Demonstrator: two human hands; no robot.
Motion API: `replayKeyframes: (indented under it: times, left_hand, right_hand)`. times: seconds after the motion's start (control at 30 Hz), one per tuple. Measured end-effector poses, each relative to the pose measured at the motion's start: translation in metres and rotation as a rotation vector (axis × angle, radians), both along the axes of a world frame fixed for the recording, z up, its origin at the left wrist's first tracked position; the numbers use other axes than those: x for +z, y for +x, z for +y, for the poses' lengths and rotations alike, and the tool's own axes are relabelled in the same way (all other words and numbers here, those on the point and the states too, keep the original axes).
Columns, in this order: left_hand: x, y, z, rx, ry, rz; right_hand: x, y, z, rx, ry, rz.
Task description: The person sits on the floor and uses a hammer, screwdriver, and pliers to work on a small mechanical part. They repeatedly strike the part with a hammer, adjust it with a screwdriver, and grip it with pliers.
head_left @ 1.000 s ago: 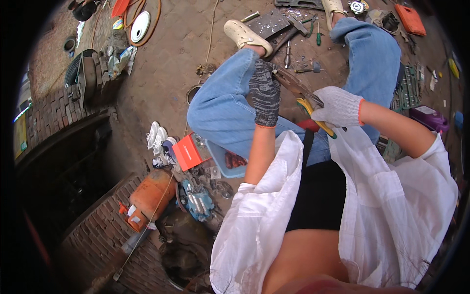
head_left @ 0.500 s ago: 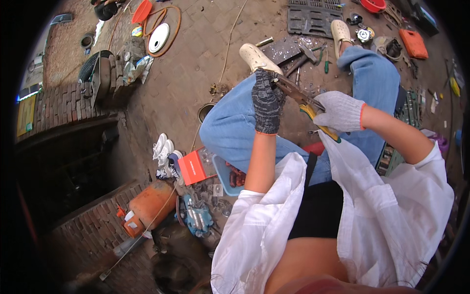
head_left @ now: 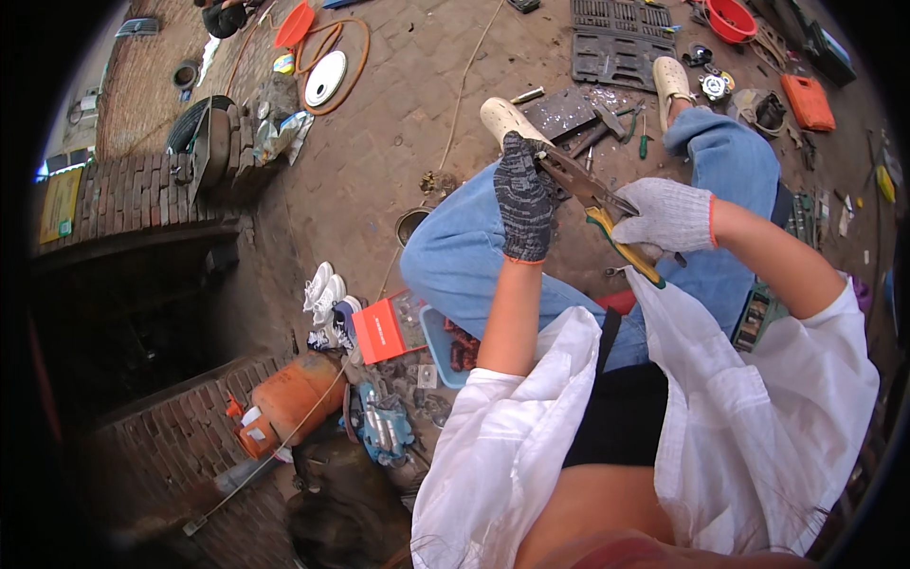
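My left hand [head_left: 524, 199], in a dark grey knit glove, is closed around the far end of a rusty metal tool [head_left: 571, 176] that looks like snips. Yellow-and-green handles [head_left: 621, 248] extend from it toward my lap. At the handle end my right hand [head_left: 668, 216], in a light grey glove, is closed on the tool. A grey metal tip shows beside its fingers, and a dark one pokes out below the palm. What lies inside my left fist is hidden. Both hands are between my knees, above the ground.
Beyond my feet lie a hammer [head_left: 607, 118], a dark metal plate [head_left: 565, 116], a green-handled screwdriver [head_left: 644, 146] and an open tool case [head_left: 621, 59]. To the left are a blue basin [head_left: 438, 343], a red box [head_left: 377, 331], shoes [head_left: 327, 292] and an orange gas cylinder [head_left: 301, 396].
The whole view has shifted slightly, so things sit a little lower and further right. Both hands keep their hold on the tool; a dark tip now shows below my right palm.
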State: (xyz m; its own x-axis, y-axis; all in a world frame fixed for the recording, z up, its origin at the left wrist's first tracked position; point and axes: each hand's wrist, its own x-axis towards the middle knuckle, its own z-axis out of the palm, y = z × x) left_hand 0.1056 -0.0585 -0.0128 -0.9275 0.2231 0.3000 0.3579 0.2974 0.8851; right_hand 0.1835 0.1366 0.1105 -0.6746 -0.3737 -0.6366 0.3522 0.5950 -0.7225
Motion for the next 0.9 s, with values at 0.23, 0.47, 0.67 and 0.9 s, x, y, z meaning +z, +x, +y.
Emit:
replayKeyframes:
  times: [0.23,0.47,0.67,0.9]
  left_hand:
    - [0.002,0.003,0.005,0.006,-0.214,0.269]
    - [0.030,0.006,0.007,-0.020,0.420,-0.199]
    - [0.053,0.009,0.014,0.083,0.563,-0.474]
    - [0.024,-0.008,-0.010,0.108,0.301,-0.318]
  right_hand:
    - [0.005,-0.012,0.008,0.206,0.127,0.116]
    - [0.016,-0.015,-0.003,0.055,0.050,0.005]
    - [0.007,-0.017,0.003,-0.098,-0.047,-0.030]
    - [0.017,-0.015,0.000,-0.048,-0.010,0.018]
